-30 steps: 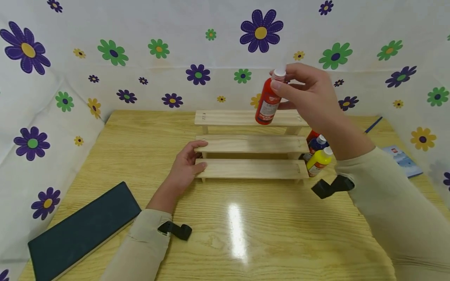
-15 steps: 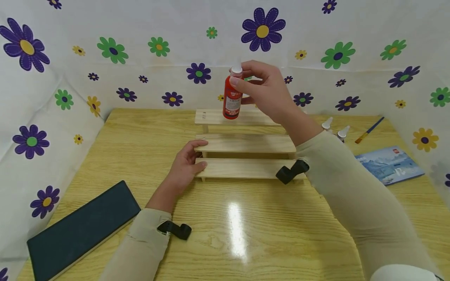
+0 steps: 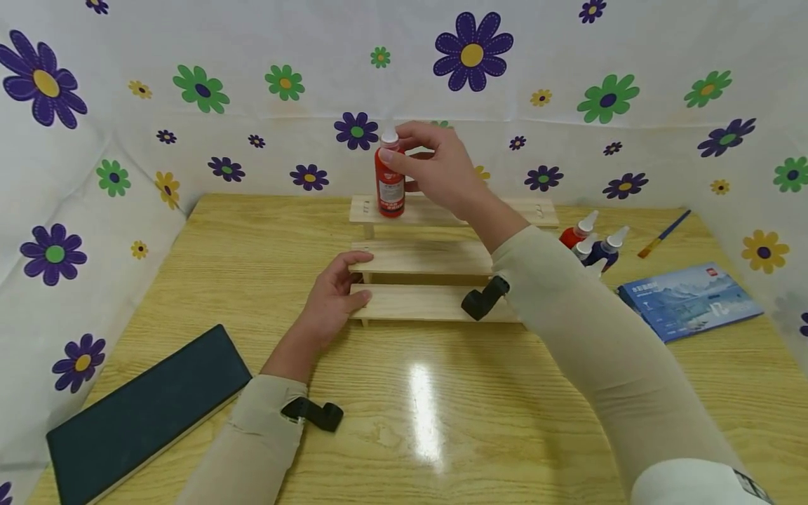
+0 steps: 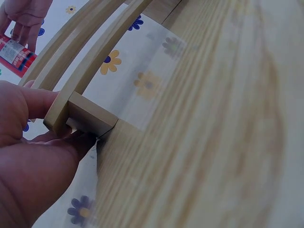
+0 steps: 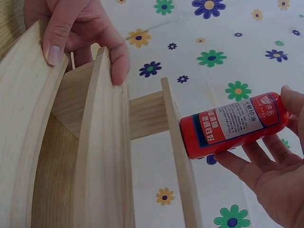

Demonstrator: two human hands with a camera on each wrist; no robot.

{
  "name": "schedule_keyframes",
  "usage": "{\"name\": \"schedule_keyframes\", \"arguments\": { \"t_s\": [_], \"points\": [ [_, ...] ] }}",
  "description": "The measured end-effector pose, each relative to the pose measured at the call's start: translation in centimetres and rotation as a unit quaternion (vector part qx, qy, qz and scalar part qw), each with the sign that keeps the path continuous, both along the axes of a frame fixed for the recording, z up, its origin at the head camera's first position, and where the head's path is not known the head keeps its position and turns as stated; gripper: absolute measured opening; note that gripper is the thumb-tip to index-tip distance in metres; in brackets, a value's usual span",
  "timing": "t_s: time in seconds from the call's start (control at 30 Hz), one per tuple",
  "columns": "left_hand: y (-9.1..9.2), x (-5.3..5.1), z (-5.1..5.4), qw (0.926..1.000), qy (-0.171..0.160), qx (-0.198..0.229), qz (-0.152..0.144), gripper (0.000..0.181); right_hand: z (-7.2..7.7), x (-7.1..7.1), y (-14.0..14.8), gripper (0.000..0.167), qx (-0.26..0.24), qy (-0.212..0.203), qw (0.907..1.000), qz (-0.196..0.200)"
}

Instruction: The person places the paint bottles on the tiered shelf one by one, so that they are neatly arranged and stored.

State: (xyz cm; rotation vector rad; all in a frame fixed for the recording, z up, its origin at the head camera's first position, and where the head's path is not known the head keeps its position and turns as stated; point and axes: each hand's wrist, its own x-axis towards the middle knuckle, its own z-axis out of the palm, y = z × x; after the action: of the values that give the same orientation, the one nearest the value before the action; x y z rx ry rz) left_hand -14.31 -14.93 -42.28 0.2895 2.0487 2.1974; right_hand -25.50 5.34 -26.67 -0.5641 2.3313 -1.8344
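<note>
A three-step wooden rack [image 3: 416,303] stands on the table. My left hand [image 3: 328,298] grips its left end, the thumb on the lowest step and fingers curled at the middle one, as the right wrist view shows. At the left end of the top step, a red bottle [image 3: 390,184] with a white nozzle cap stands upright. My right hand [image 3: 442,165] pinches it near the neck, thumb in front. In the right wrist view, the base of the labelled bottle [image 5: 232,124] meets the top step [image 5: 183,175]. Part of the rack's right side is hidden behind the right forearm.
Right of the rack, partly behind the sleeve, stand a red bottle [image 3: 570,236], a dark blue bottle [image 3: 604,252] and others. Farther right lie a paintbrush [image 3: 663,235] and a blue picture booklet [image 3: 694,301]. A dark flat board [image 3: 151,414] lies at left.
My right hand has carried the red bottle leftward from above the rack's right part and lowered it to the top step's left end. The left hand has stayed in place.
</note>
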Motion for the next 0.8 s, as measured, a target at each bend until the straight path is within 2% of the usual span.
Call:
{"name": "schedule_keyframes", "arguments": {
  "t_s": [0.33, 0.5, 0.63, 0.8],
  "points": [
    [0.1, 0.0, 0.0, 1.0000, 0.003, 0.002, 0.001, 0.055, -0.3, 0.1, -0.3, 0.038, 0.003, 0.008, 1.0000, 0.004],
    [0.1, 0.0, -0.1, 1.0000, 0.003, 0.001, 0.000, 0.055, -0.2, 0.1, 0.0, 0.050, 0.020, 0.023, 0.9995, -0.007],
    [0.1, -0.1, -0.1, 1.0000, 0.003, 0.001, 0.001, 0.055, 0.4, 0.3, 0.5, 0.056, 0.042, 0.055, 0.9975, -0.015],
    [0.0, 0.0, -0.2, 1.0000, 0.003, 0.002, 0.002, 0.056, 2.0, 1.2, 1.6, 0.060, 0.066, 0.080, 0.9945, -0.019]
  ]
}}
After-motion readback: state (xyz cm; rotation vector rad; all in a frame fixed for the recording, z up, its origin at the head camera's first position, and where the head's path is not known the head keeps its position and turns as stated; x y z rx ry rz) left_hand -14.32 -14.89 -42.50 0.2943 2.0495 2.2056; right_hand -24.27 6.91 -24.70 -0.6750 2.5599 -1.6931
